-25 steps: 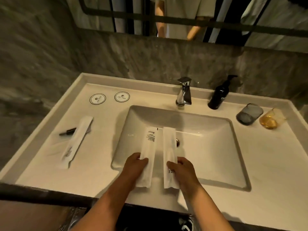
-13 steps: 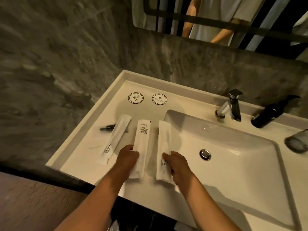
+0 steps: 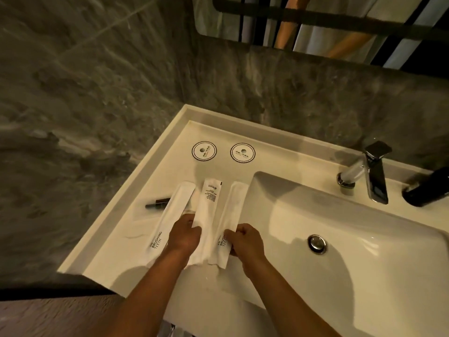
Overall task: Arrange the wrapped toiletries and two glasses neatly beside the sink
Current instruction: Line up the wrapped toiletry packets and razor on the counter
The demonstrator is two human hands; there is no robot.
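Three white wrapped toiletry packets lie side by side on the counter [image 3: 126,251] left of the sink basin [image 3: 352,239]. The left packet [image 3: 173,210], printed BRUSHING TEETH, lies free. My left hand [image 3: 183,235] grips the lower part of the middle packet [image 3: 207,207]. My right hand [image 3: 245,242] pinches the lower part of the right packet [image 3: 230,210], which lies along the basin's left rim. The two glasses are out of view.
Two round paper coasters [image 3: 204,151] [image 3: 242,152] sit at the back of the counter. A dark pen-like stick [image 3: 158,202] lies partly under the left packet. The chrome tap [image 3: 369,171] and a black pump bottle [image 3: 427,188] stand at the back right. Stone walls close the left and rear.
Both hands have carried their packets from over the basin leftward onto the counter, beside the packet that lay there. The view has swung left, so the glasses have left the frame.
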